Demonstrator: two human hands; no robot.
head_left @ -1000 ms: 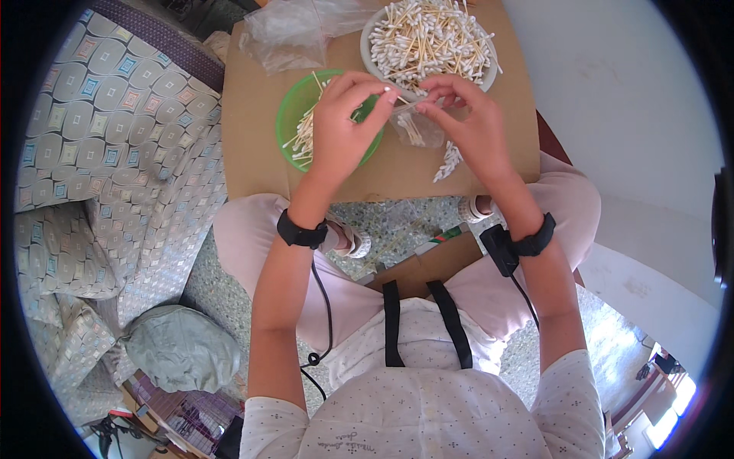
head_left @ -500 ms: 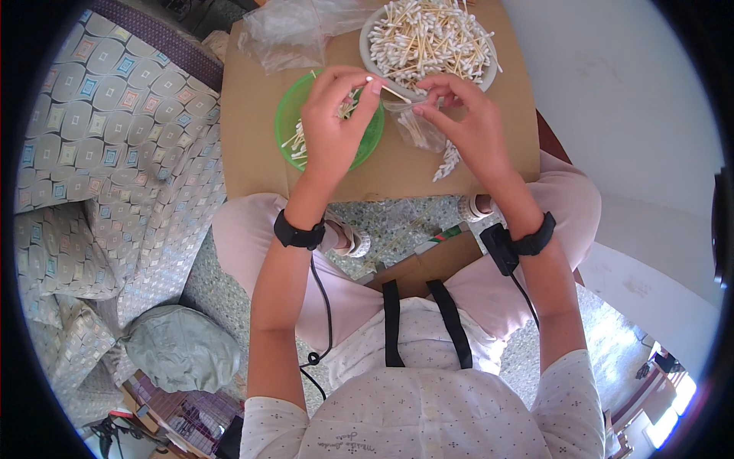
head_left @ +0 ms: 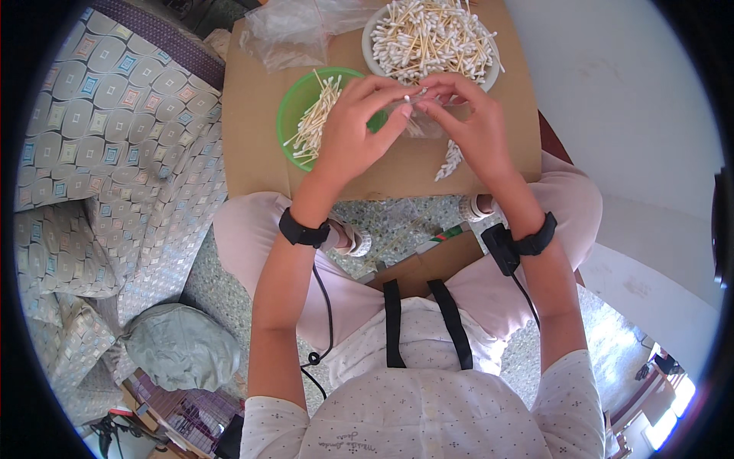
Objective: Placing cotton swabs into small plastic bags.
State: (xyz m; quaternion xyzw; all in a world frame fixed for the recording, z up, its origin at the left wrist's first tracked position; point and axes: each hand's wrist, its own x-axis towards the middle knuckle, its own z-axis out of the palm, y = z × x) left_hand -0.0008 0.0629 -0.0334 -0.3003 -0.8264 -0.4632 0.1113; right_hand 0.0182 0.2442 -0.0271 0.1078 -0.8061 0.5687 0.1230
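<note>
My left hand [head_left: 359, 126] is closed in a pinch on a cotton swab [head_left: 407, 99], of which little more than a white tip shows. Facing it, my right hand [head_left: 475, 126] grips the upper edge of a small clear plastic bag [head_left: 428, 127]. The swab is at the bag's mouth; whether its far end is inside is hidden by my fingers. Some swabs show through the bag. Left of my left hand, a green bowl [head_left: 284, 126] holds loose cotton swabs [head_left: 315, 122]. Beyond both hands, a pale round bowl [head_left: 370, 57] is heaped with swabs [head_left: 432, 42].
Everything stands on a brown cardboard surface [head_left: 256, 145] over my crossed legs. A small cluster of white swab tips [head_left: 449, 161] lies beside my right wrist. Crumpled clear plastic bags [head_left: 287, 38] lie at the far left. A white wall [head_left: 612, 99] rises on the right.
My left hand has moved right with the cotton swab, from above the green bowl to the bag's mouth. More swabs in the green bowl are uncovered. My right hand stays nearly in place.
</note>
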